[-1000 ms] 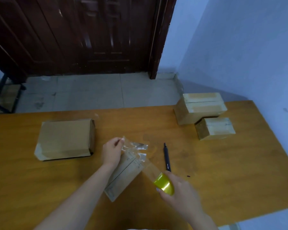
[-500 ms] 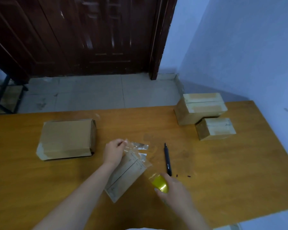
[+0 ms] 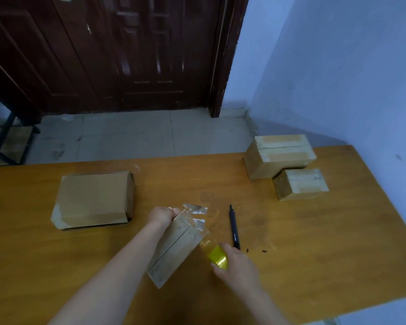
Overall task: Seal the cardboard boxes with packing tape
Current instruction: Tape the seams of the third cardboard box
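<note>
While curled, right grip [image 3: 238,262] round tape roll [image 3: 219,257], left grip [image 3: 161,215] pinching tape end [image 3: 195,208]

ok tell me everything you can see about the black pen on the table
The black pen is slim and dark all over, likely plastic, with faint pale print near its lower end. It lies flat on the wooden table, nearly pointing away from the person, tip toward the far edge. Its near end runs behind the right hand, which holds a yellow tape roll; contact cannot be told. Small dark specks lie beside that end.
</note>
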A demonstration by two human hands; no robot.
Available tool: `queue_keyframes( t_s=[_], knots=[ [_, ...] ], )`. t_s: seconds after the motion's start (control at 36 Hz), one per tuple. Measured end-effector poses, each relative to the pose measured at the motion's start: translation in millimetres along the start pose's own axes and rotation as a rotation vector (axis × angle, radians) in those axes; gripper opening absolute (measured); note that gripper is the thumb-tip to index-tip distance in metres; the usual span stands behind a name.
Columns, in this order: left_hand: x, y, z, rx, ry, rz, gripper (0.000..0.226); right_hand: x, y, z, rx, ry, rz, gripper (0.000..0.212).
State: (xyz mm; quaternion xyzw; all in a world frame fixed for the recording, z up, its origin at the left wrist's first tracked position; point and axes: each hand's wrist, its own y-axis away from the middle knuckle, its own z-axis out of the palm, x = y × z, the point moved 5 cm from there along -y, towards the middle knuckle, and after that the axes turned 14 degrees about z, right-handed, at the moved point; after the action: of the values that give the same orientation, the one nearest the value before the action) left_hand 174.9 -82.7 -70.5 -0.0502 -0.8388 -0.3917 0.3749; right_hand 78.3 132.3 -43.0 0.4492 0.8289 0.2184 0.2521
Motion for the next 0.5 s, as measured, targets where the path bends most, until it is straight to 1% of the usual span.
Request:
queue_keyframes(
  t_s=[0.08,0.22,0.36,0.47,0.5],
  knots=[
    [-3.8,-0.2,0.2,0.028,0.002,-0.058,0.025,-3.3,-0.5,3.7,0.007,-0.019,0.003,0.059],
    [-7.9,1.0,2.1,0.023,0.064,-0.121,0.025,-9.2,-1.6,8.9,0.014,-0.035,0.005,0.058],
    [-6.7,-0.2,5.5,0.024,0.146,-0.148,0.016,-13.4,-3.7,8.7,0.024,-0.028,-0.008,0.058],
    [-19.9,2.6,11.0,0.014,0.052,-0.159,0.019,-16.7,-3.7,10.1,0.016,-0.016,-0.036,0.056],
    [-21.5,3.0,14.1,-0.004,0.066,-0.137,0.015,-17.2,-3.3,9.8,0.017,-0.013,-0.041,0.056]
  ],
)
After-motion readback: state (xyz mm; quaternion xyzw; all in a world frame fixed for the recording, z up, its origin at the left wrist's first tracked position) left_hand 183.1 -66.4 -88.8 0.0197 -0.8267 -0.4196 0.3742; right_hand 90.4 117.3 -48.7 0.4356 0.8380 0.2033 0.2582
